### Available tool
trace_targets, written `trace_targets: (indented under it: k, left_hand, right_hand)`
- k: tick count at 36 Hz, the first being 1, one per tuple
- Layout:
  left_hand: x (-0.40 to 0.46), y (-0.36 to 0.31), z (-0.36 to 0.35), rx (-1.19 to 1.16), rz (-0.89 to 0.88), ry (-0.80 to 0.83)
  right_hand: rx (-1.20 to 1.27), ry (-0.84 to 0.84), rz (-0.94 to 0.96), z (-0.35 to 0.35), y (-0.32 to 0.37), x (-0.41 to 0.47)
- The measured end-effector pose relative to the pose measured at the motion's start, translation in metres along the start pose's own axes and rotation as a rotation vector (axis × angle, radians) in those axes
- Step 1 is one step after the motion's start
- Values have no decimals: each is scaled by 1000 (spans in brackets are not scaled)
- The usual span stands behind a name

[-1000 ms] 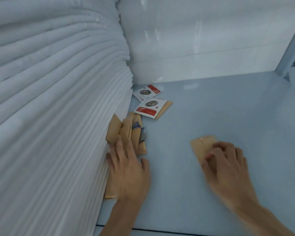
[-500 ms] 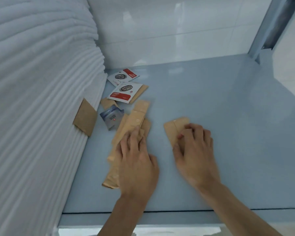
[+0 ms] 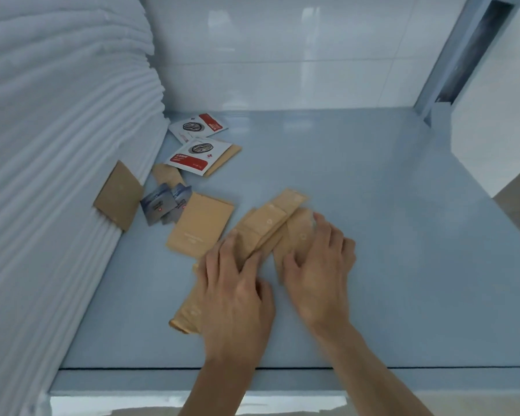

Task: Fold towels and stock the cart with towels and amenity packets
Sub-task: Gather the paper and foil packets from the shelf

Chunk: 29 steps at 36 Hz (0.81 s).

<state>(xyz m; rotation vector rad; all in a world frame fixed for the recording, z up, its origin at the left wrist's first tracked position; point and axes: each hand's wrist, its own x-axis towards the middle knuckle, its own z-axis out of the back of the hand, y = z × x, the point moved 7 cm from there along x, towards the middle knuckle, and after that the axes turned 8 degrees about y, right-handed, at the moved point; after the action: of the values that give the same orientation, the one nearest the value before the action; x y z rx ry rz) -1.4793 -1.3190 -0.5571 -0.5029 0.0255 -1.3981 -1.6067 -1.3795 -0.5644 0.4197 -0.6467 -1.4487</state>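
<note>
I am pressing my left hand (image 3: 236,291) flat on the long kraft packets (image 3: 261,232), which are running diagonally away to the upper right. My right hand (image 3: 318,274), fingers spread, is lying flat on a packet (image 3: 297,235) touching them, so both are equally near.

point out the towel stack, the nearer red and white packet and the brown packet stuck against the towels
towel stack (image 3: 48,175), head view, on its ribbed folded edges
nearer red and white packet (image 3: 197,156), head view, on its white middle
brown packet against the towels (image 3: 119,196), head view, on its flat face
</note>
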Motion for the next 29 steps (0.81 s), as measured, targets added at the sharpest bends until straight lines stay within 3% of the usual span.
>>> trace_targets:
  k: [4,8,13,17,21,24,29]
  left_hand:
    - [1,6,-1,-19,67,19]
    - [0,3,2,-63,20,-20]
    - [-4,-5,10,-103,-79,-104]
    - [-5,-6,12,-114,-98,-136]
    - [-5,-7,11,-114,-116,-140]
    - [-5,-7,11,-117,-142,-132]
    - [-8,-16,12,-200,-292,-76]
  right_hand:
    - [72,-30,-70,5,-6,-1]
    - [163,-113,-108,14,-11,-3]
    - [345,-282,28,30,-7,-10]
    - [321,-472,198,45,-1,-28]
    - [308,-396,265,39,-3,-27]
    - [434,-230,202,27,-18,-18]
    - [579,-169,98,26,-37,-19]
